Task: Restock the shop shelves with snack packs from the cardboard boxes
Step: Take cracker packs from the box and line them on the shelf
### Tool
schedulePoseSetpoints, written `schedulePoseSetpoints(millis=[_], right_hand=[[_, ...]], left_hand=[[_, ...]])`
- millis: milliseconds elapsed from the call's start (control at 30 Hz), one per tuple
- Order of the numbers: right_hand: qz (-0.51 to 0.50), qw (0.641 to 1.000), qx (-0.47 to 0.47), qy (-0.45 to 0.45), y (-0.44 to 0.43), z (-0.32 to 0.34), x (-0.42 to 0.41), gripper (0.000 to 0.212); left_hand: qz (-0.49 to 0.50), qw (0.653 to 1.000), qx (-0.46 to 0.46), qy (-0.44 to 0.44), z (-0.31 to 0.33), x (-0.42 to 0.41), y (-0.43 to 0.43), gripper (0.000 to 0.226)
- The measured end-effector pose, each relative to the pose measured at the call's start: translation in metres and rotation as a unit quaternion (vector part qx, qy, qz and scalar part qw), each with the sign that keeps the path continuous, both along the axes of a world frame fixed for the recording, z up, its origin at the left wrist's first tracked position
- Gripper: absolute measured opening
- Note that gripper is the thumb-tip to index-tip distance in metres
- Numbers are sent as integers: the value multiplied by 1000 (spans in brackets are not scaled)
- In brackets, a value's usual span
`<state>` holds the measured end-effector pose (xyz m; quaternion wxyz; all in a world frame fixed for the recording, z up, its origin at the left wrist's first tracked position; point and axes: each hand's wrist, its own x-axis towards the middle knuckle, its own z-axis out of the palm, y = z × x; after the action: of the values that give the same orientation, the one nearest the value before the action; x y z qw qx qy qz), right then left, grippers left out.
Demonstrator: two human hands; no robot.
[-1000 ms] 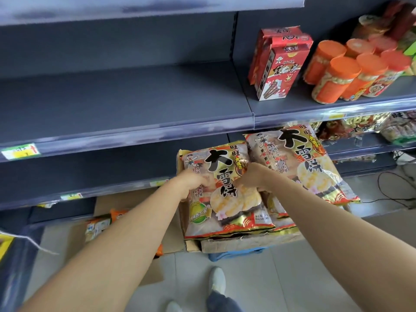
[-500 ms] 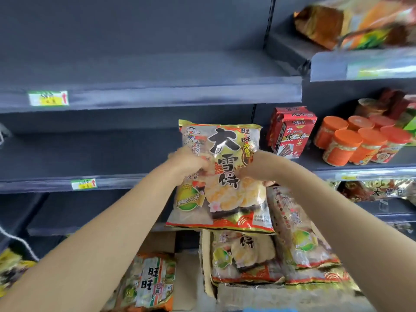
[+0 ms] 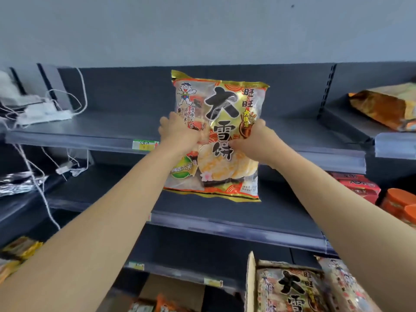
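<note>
A large rice-cracker snack pack [image 3: 221, 113] with black characters and a gold-red border is held upright in front of the top dark grey shelf [image 3: 108, 131]. My left hand [image 3: 177, 132] grips its left side and my right hand [image 3: 254, 143] grips its right side, both at mid-height. The pack's lower edge hangs in front of the shelf below [image 3: 225, 219]. At the bottom right, the cardboard box [image 3: 251, 280] holds more of the same packs [image 3: 290, 289].
White cables and a power strip [image 3: 45, 112] lie at the top shelf's left end. An orange-brown bag [image 3: 387, 106] lies on the neighbouring shelf at right. Red boxes [image 3: 358, 188] and orange-lidded jars [image 3: 398, 203] stand lower right. Small snack packs [image 3: 20, 248] sit at the lower left.
Both hands have lifted the snack pack out of the box and up past two shelf levels to the top shelf. The view has tilted upward with it.
</note>
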<state>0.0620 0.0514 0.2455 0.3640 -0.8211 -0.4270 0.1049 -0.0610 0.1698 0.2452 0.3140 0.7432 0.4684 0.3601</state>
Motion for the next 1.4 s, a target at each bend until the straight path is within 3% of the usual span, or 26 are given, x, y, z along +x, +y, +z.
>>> schedulePoseSetpoints(millis=[333,667,767,967,1200,1400], right_hand=[[4,993,119,-24,171,41,-63,67],[-16,984,174,22,358,40,-133,63],[-18,982,189,18,383,40,-141,62],[22,978,208,11,403,43,-153,64],[44,976,212,33,422,29,-164,73],[45,978,203,-1,460,29,-172,73]], left_hand=[[-41,991,-6,-126,49,-76,169,55],[-90,986,-17,-136,62,-142,348,80],[-88,988,-9,-130,61,-150,374,81],[-35,993,0,-113,56,-170,394,53],[-40,991,-24,-123,50,-187,407,71],[-55,985,-56,-154,39,-198,447,67]])
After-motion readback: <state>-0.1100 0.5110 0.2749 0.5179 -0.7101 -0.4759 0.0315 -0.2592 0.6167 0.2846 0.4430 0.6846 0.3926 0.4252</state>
